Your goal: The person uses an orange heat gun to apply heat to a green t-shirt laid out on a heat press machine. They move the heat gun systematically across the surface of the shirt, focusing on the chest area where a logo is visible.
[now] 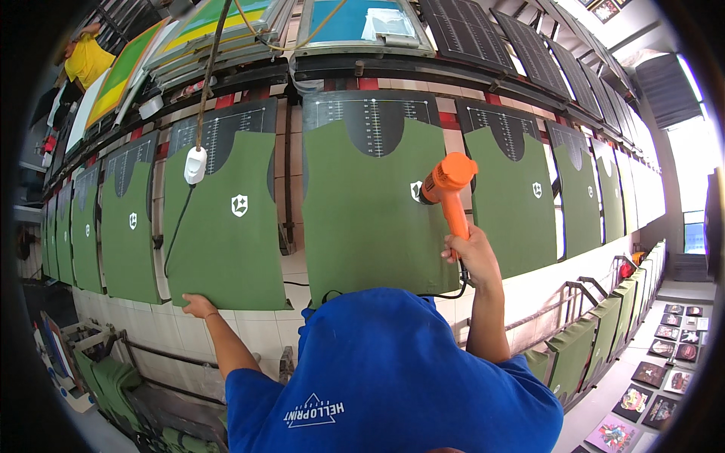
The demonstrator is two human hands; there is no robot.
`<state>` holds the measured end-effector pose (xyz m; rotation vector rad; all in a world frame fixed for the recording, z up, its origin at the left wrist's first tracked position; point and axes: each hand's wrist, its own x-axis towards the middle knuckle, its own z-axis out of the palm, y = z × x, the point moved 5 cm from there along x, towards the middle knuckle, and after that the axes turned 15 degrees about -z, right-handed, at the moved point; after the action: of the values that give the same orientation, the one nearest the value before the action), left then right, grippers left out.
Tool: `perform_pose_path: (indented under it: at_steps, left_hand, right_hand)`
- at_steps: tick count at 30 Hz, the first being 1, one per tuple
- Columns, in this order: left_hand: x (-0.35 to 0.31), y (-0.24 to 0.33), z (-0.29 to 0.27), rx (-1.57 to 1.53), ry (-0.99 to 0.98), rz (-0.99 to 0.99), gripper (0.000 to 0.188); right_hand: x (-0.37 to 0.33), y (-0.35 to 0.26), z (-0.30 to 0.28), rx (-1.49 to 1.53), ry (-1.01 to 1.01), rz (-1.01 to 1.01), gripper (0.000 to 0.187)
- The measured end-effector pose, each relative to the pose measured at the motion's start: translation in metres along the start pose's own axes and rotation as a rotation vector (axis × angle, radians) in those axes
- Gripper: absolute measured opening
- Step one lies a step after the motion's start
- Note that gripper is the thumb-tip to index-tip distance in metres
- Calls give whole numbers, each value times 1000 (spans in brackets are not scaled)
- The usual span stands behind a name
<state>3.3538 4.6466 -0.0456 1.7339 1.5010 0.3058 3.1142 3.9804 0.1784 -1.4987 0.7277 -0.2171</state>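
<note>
My right hand point(476, 255) is closed around the handle of an orange heat gun point(451, 181). Its dark nozzle points left at a white shield print, partly hidden, on the green fabric panel point(370, 219) in front of me. This panel lies flat over a dark board with white ruler marks. A dark cord runs down from the handle. Lower left, my left hand point(199, 305) touches the bottom edge of the neighbouring green panel point(223, 260), fingers stretched out. That panel carries a white shield print point(239, 205) too.
A white plug connector point(195, 165) hangs on a cable over the left panel. More green panels point(512, 219) lie on boards both sides. Framed screens point(362, 26) lean behind a dark rail. Another row point(581, 351) stands behind me at right. A person in yellow point(89, 60) is far left.
</note>
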Motion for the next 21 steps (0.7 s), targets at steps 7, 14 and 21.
perform_pose_path:
  at_steps: [7, 14, 21]
  left_hand:
    - [1, 1, 0, 22, 3, -12, 76]
    - [7, -3, 2, 19, 8, -8, 75]
    - [10, -4, 2, 32, 1, -22, 75]
  right_hand:
    - [3, -6, 9, -35, -13, -3, 32]
    - [7, -9, 12, -53, -49, 5, 31]
    - [9, -11, 11, -67, -48, 13, 34]
